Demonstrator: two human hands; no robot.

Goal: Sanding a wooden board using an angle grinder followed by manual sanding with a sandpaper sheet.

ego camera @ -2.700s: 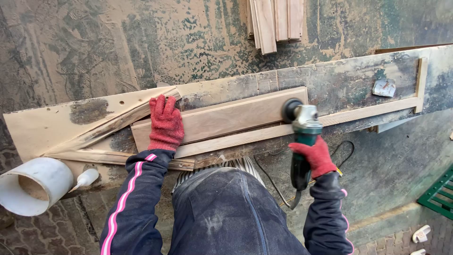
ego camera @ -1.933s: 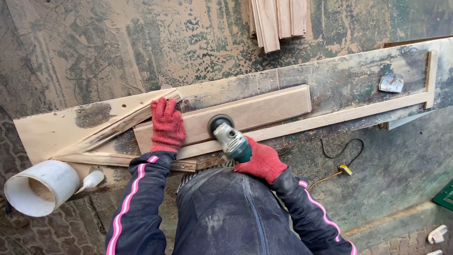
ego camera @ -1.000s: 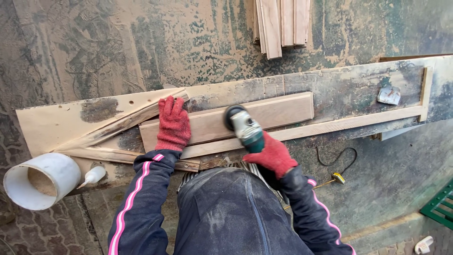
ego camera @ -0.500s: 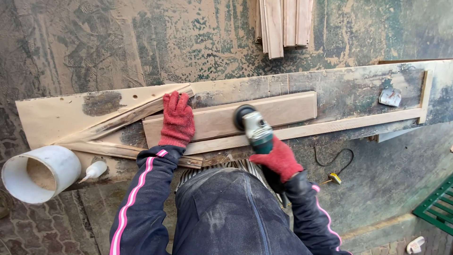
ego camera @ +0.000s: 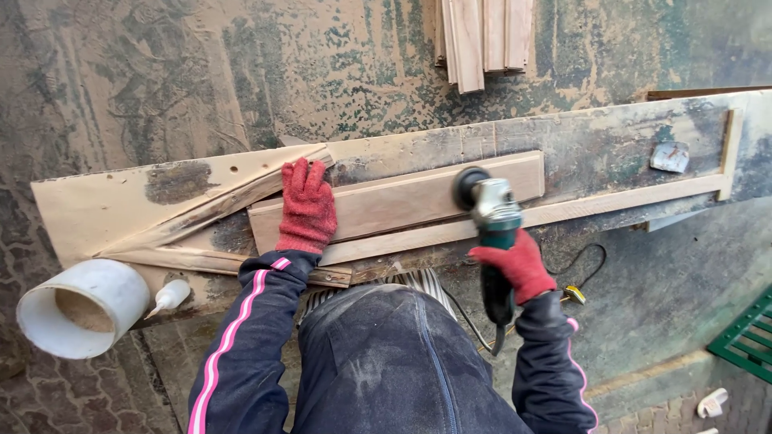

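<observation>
A flat wooden board (ego camera: 402, 202) lies on a long dusty workbench panel (ego camera: 595, 141), butted against a thin wooden strip (ego camera: 611, 201). My left hand (ego camera: 306, 207), in a red glove, presses flat on the board's left end. My right hand (ego camera: 515, 264), also red-gloved, grips the body of a green and silver angle grinder (ego camera: 492, 217). Its black sanding disc (ego camera: 469, 183) sits on the right part of the board. The grinder's cable (ego camera: 583, 255) trails off to the right.
A white plastic pipe section (ego camera: 84, 305) and a small white glue bottle (ego camera: 170, 296) sit at the panel's left end. A stack of wooden slats (ego camera: 482, 36) lies on the floor beyond. A crumpled sandpaper scrap (ego camera: 670, 156) rests far right; a green grid (ego camera: 744, 337) is lower right.
The grinder swept from the board's right end to near my left hand, and has now come back rightward along the board. My left hand stayed pressed on the board.
</observation>
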